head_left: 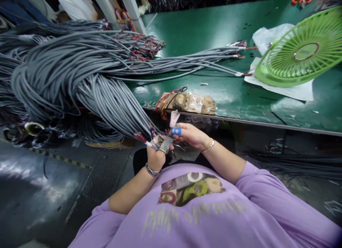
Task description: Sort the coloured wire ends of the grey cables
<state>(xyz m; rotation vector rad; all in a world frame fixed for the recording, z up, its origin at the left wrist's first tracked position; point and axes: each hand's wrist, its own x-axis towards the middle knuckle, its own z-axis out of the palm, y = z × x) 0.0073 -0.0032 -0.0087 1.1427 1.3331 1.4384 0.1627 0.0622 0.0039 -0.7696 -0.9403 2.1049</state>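
Observation:
Grey cables (117, 102) hang off the bench edge in a thick bundle, and their stripped ends with red, blue and dark wires come down to my hands. My left hand (157, 153) is closed around a few cable ends, with grey tape wrapped on its thumb. Close beside it my right hand (188, 134) pinches at the thin wires of a cable end; blue tape wraps one finger. A pale pinkish strip (174, 118) sticks up above the right fingers. Exactly what the right fingertips grip is too small to make out.
A green bench (227, 94) carries more cables, a wooden block (197, 103) with red and black wires at its front edge, a green fan (301, 50) on white paper, and orange-handled scissors (301, 1). Coiled cables (101, 132) lie below. Another person (77, 7) is at the back left.

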